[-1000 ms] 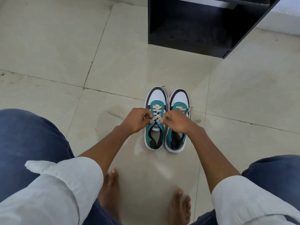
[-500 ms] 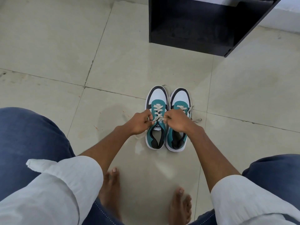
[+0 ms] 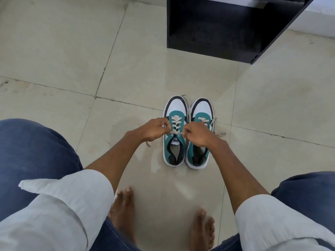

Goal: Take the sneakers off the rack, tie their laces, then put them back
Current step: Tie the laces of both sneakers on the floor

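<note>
Two teal, white and black sneakers stand side by side on the tiled floor, toes pointing away from me. The left sneaker (image 3: pixel 175 140) has cream laces (image 3: pixel 175 125) crossed over its tongue. My left hand (image 3: pixel 154 130) pinches one lace end at that shoe's left side; a loose tip hangs below the wrist. My right hand (image 3: pixel 196 134) pinches the other end, resting over the right sneaker (image 3: pixel 201 109) and hiding its middle. That shoe's laces trail loose on the floor to its right.
The black shoe rack (image 3: pixel 226 28) stands open-fronted on the floor beyond the sneakers. My bare feet (image 3: pixel 125 212) are planted close below the shoes, my knees in blue jeans at both sides.
My hands have drawn slightly apart, pulling the left sneaker's lace ends outward. The shoes have not moved.
</note>
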